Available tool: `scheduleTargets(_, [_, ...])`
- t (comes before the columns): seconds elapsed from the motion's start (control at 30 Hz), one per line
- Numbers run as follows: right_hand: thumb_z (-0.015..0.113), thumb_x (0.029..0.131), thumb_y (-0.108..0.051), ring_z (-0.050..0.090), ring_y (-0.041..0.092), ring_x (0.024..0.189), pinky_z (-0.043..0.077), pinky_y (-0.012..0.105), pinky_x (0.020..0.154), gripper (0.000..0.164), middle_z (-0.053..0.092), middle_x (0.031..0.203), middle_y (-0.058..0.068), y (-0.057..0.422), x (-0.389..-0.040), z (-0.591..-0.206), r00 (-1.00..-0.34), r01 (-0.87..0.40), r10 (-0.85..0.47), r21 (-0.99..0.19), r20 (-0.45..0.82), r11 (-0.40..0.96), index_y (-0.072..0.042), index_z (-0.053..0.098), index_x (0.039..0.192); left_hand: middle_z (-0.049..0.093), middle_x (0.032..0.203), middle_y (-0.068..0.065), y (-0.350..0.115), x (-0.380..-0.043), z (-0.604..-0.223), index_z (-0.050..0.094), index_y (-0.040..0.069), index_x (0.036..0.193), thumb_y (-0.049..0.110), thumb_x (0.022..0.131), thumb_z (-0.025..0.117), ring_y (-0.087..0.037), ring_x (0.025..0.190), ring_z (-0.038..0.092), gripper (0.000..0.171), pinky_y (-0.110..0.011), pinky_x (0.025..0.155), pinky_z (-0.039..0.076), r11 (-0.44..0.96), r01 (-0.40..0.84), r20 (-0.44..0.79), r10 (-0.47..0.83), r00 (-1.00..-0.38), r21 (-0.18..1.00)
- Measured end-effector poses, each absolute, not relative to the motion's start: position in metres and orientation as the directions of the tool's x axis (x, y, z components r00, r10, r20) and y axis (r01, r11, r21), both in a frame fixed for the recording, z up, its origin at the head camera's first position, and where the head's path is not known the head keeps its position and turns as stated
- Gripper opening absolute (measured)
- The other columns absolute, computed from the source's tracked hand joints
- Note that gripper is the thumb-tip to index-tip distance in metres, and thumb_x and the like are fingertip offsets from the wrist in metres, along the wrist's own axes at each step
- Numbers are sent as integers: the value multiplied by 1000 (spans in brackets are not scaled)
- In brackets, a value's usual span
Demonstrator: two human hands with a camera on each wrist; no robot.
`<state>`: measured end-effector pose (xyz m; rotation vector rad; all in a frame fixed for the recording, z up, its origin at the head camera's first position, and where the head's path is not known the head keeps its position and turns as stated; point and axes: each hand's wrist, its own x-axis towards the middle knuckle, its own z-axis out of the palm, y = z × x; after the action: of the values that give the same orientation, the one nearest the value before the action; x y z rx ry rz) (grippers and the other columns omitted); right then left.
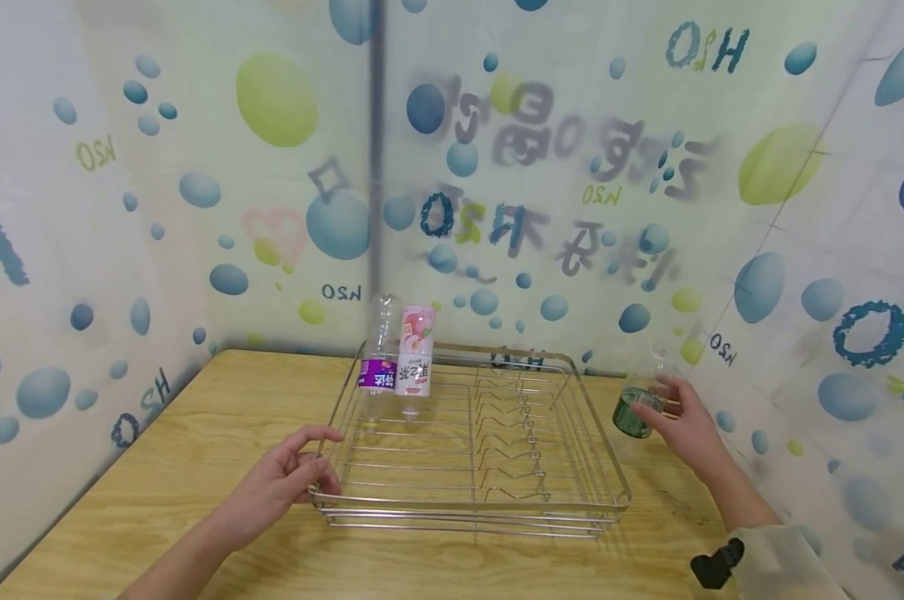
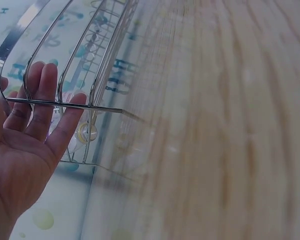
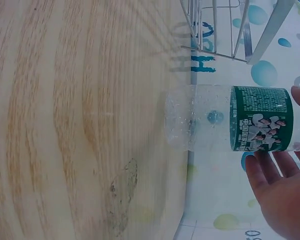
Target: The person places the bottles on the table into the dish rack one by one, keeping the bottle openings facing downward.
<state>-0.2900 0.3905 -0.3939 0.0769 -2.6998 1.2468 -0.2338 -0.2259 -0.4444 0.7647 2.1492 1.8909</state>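
Observation:
My left hand (image 1: 287, 471) holds the left front corner of a wire dish rack (image 1: 470, 504), its fingers among the side wires in the left wrist view. My right hand (image 1: 691, 425) grips a clear plastic bottle with a green label (image 3: 262, 118), slightly tilted, to the right of the rack. Whether that bottle's base touches the table, I cannot tell. Inside the rack at the back left, a clear bottle with a purple label (image 1: 377, 374) leans beside a bottle with a pink and white label (image 1: 416, 354). Both have their narrow ends down.
A light wooden table (image 1: 257, 383) carries the rack. Printed curtains with blue and green dots (image 1: 272, 100) hang behind it and at both sides. Bent wire dividers (image 1: 507, 433) run along the rack's right half. A dark mark (image 3: 122, 192) shows on the table.

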Motion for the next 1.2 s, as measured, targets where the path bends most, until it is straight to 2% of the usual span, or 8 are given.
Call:
scheduleTargets(0.2, [68,110,-37,54,43,139,50,13,81,86,45,164,30,389,-286,-386,-973,-157,30,-746,231,648,-2,19,172,81,104,-5,-226,-234,-443,49,14,152,17,119,49,-16,101,78,33,-30,82,62,66,255,192,484,-854,965])
scheduleTargets(0.37, [70,110,-29,56,-2,117,49,7,84,83,49,160,28,384,-281,-374,-946,-221,44,-741,320,634,-1,19,169,81,105,-8,-227,-235,-442,52,21,150,16,119,49,-16,101,78,31,-31,82,63,67,265,200,490,-849,962])
scheduleTargets(0.47, [72,109,-28,51,-16,108,45,2,86,81,52,157,27,380,-277,-364,-928,-254,50,-727,369,638,-1,23,167,81,105,-7,-228,-235,-442,53,25,148,15,119,48,-17,101,79,31,-33,86,65,61,277,211,499,-841,959])
scheduleTargets(0.57, [73,108,-27,53,-15,108,45,1,88,78,56,154,21,375,-272,-353,-909,-289,49,-712,413,640,-3,27,167,81,104,-7,-229,-235,-441,53,22,149,15,118,49,-18,100,79,31,-33,89,65,67,293,222,499,-838,954])
scheduleTargets(0.8, [74,106,-16,59,-6,115,46,4,93,69,60,138,-23,358,-266,-329,-852,-418,18,-699,524,580,-14,38,164,81,105,-13,-229,-232,-438,52,11,151,15,117,52,-19,100,79,34,-30,93,64,98,310,230,476,-849,946])
scheduleTargets(0.93, [74,105,-9,61,-4,116,46,5,97,67,61,137,-25,344,-262,-319,-816,-496,-30,-674,577,547,-20,42,163,79,107,-18,-229,-231,-437,48,2,154,14,117,54,-19,99,78,40,-30,91,64,103,319,239,462,-854,942])
scheduleTargets(1.1, [72,104,-3,60,-2,115,46,6,98,65,62,136,-23,323,-258,-313,-789,-555,-74,-654,610,514,-16,43,160,78,108,-13,-232,-229,-435,53,9,152,11,116,55,-17,96,77,37,-30,85,65,100,350,273,444,-854,932])
scheduleTargets(1.2, [73,103,-2,59,-2,118,45,5,99,65,63,137,-24,311,-257,-312,-789,-565,-99,-652,607,506,-12,43,160,76,109,-12,-233,-229,-433,54,8,151,10,115,56,-16,95,76,36,-31,82,65,119,360,278,430,-859,925])
